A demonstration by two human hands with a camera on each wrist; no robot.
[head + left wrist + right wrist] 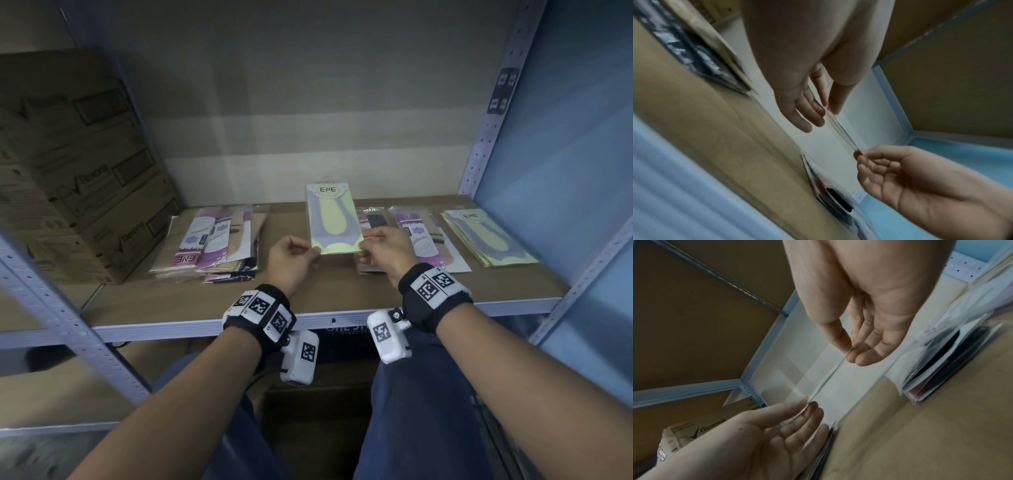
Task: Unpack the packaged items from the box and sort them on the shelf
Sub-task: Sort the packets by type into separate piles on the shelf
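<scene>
Both hands up at centre of head view, holding one yellow-green packet upright above the shelf board

L hand: thumb + forefinger pinch packet's lower-left corner, other fingers loosely curled, touching nothing. Left wrist view shows same pinch on the thin clear edge

R hand: thumb + fingertips pinch lower-right corner. Right wrist view: thumb pressed against first two fingers w/ clear film between

Packet: header card reads "ENE", pale yellow sock shape w/ grey-lilac band, clear sleeve. Held clear of board, between the piles

Writing / labels:
- Stack at right of frame: same yellow-green type, "ENE" on top card
- Purple-white packs just right of R hand; print too small to read
- Dark pack behind R hand, partly hidden
- Pile at left-centre: purple/white/beige packs, one shows "ENE" upside down
- Cartons at left of frame; right wrist view reads "Rexona"
</scene>
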